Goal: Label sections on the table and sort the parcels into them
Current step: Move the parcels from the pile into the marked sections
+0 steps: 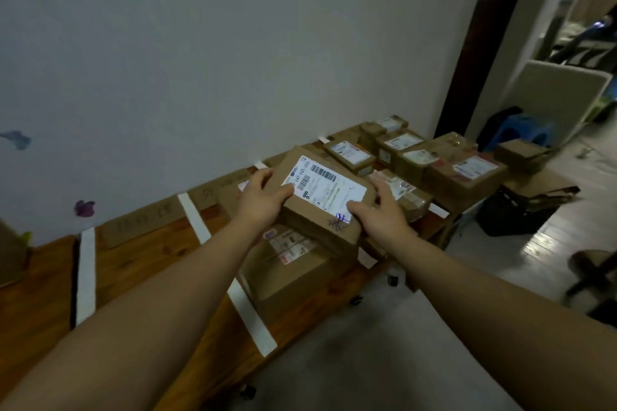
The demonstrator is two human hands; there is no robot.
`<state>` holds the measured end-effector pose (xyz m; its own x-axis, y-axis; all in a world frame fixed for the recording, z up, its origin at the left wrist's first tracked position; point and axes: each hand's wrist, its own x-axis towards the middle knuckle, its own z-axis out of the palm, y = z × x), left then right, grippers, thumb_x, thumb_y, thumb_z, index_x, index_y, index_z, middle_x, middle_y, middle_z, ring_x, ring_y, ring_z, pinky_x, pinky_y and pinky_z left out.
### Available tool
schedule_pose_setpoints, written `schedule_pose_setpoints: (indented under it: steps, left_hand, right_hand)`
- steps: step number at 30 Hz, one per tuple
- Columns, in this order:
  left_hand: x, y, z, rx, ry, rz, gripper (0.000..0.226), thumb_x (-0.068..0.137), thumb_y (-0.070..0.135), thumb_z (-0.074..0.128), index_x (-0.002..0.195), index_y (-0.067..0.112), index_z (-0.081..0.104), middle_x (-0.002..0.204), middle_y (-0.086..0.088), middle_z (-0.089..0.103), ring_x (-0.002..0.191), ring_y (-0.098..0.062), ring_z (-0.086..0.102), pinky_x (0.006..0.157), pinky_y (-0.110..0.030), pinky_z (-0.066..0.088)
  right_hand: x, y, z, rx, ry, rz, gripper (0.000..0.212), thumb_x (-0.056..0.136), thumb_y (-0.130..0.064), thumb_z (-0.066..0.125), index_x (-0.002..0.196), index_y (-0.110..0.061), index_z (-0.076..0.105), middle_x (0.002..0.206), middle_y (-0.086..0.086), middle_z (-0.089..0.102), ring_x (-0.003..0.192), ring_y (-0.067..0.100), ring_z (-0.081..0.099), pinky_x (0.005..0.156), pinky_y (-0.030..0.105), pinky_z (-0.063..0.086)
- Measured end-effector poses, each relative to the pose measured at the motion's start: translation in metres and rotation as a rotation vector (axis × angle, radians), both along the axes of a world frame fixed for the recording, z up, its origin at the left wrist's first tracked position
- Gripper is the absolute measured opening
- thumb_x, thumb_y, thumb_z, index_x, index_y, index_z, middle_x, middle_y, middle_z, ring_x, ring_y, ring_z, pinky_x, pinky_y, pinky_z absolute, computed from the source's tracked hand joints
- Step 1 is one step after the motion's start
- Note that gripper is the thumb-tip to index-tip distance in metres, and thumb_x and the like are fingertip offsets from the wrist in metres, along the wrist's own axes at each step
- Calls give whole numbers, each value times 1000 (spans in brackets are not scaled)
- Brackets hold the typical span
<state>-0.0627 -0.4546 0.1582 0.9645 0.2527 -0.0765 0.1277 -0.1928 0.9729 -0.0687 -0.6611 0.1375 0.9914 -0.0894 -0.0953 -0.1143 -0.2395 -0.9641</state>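
Note:
I hold a flat brown cardboard parcel (325, 197) with a white shipping label above the wooden table (143, 253). My left hand (263, 198) grips its left edge, thumb on top. My right hand (379, 210) grips its right near corner. Right under it lies a larger brown parcel (293, 272) with small stickers. White tape strips (86, 274) divide the table into sections. Cardboard signs (143, 222) with faint writing lean against the wall behind the sections. Several more labelled parcels (464, 170) are packed together at the table's far right end.
A white wall runs along the table's far side. On the floor to the right stand a blue stool (521, 132), a black crate (510, 213) with flattened cardboard, and a dark chair base (594, 270). A white panel (561, 100) leans further back.

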Motion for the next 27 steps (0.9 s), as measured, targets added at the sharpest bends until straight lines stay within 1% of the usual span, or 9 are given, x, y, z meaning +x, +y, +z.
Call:
schedule_pose_setpoints:
  steps: [2,4,6,10,12,14,19,22,27]
  left_hand:
    - [33,-11,4,-34,-20,-28,57,83,21,67,134,30,43,128,-5,53,99,-22,62,80,-41,57]
    - [65,-24,6,-73,-27,-36,87,69,19,73,139,42,27,134,-4,47,109,-27,60,84,-49,55]
    - [89,-37,8,-184,3,20,104,69,8,75,139,50,11,133,-1,47,107,-30,61,80,-52,56]
    - [116,-65,3,-257,53,54,76,80,2,70,133,28,23,108,-1,56,90,-23,65,70,-41,58]
    - [123,-82,-2,-213,57,-13,71,79,1,70,134,25,33,111,2,57,96,-22,64,81,-42,57]
    - [132,-98,-7,-154,53,-61,67,79,1,70,129,33,41,119,1,61,102,-21,63,87,-44,55]
    - [135,-151,-26,-66,89,-4,81,83,0,65,143,37,26,124,0,58,105,-18,61,75,-31,58]
    - [122,-195,-41,35,110,78,84,85,0,63,147,31,16,131,1,52,119,-18,53,89,-34,51]
    - [100,-240,-72,298,176,102,67,84,15,67,139,21,29,140,-2,33,117,-12,45,98,-26,43]
  right_hand:
    - [24,-5,-5,-31,33,18,48,88,-29,65,131,-22,45,122,1,56,100,19,59,83,40,54]
    - [45,-8,-6,-32,7,19,27,89,-30,63,112,-22,52,109,3,60,90,18,62,70,35,54]
    - [65,-12,-4,-67,-43,26,20,90,-32,61,105,-25,51,108,3,63,88,18,63,70,35,54]
    - [103,-33,6,-388,-126,129,48,97,-43,48,142,-33,36,134,1,54,115,23,56,96,40,47]
    - [120,-45,4,-603,-196,211,53,99,-45,41,148,-32,29,136,4,54,116,26,55,94,35,44]
    - [137,-57,-5,-723,-261,297,54,100,-44,38,150,-29,27,132,8,58,112,28,58,88,34,44]
    - [171,-105,-40,-603,-212,399,57,101,-40,37,153,-31,15,142,7,39,123,20,44,97,34,37]
    - [177,-142,-55,-620,-256,509,57,100,-38,42,152,-28,20,148,5,33,129,20,39,101,31,34]
    - [173,-183,-77,-632,-258,652,63,98,-38,47,153,-25,19,143,3,39,124,17,41,96,27,35]
